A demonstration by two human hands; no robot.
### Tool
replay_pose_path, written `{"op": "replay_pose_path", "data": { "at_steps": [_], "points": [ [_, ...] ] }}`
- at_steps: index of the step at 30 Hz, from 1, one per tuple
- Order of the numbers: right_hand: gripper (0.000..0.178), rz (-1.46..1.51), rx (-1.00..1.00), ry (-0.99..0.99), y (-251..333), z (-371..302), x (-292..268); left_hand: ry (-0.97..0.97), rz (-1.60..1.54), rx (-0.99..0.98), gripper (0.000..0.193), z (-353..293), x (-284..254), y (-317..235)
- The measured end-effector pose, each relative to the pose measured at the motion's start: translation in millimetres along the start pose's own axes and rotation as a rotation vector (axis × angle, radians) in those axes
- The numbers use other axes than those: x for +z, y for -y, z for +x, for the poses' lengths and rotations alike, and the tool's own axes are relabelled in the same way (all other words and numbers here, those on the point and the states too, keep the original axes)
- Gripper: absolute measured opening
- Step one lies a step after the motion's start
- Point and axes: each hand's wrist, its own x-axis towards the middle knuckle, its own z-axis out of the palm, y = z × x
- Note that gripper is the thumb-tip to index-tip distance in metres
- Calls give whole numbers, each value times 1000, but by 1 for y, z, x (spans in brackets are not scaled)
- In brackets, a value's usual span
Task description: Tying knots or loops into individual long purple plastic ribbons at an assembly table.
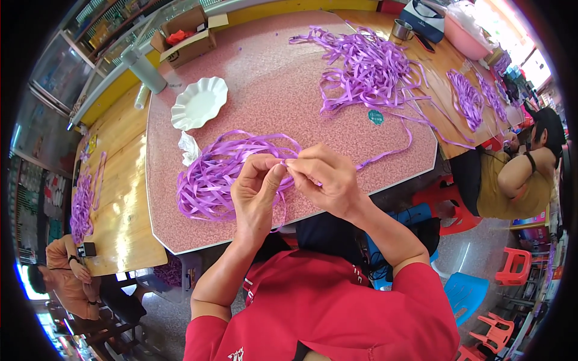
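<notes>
Above the near edge of a pink speckled table (265, 78), my two hands meet fingertip to fingertip. My left hand (257, 191) pinches a purple ribbon (385, 153) between thumb and forefinger. Close against it, my right hand (325, 179) is closed on the same ribbon, which runs out from behind it toward the right side of the table. The exact spot between the fingertips is too small to make out. Under and left of my hands lies a loose heap of purple ribbon (201, 186). A larger tangled pile of purple ribbon (376, 69) covers the far right.
A white scalloped plate (200, 103), crumpled tissue (189, 148), green bottle (143, 69) and open cardboard box (188, 37) stand at the left and back. A metal cup (402, 30) is at the far right. Two people sit at wooden side tables (123, 192) with more ribbon.
</notes>
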Motion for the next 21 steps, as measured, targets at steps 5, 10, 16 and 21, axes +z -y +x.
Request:
{"op": "replay_pose_path", "data": {
  "at_steps": [5,10,16,21],
  "points": [
    [7,277,502,29,16,7,-6,34,-13,-46,10,0,4,1],
    [3,595,782,15,18,6,-1,71,37,-47,11,2,1,5],
    [11,905,1036,-38,21,7,0,-52,403,259,19,8,4,7],
    [12,1027,1086,-93,21,6,1,-125,1011,905,29,17,-1,2]
  ]
}}
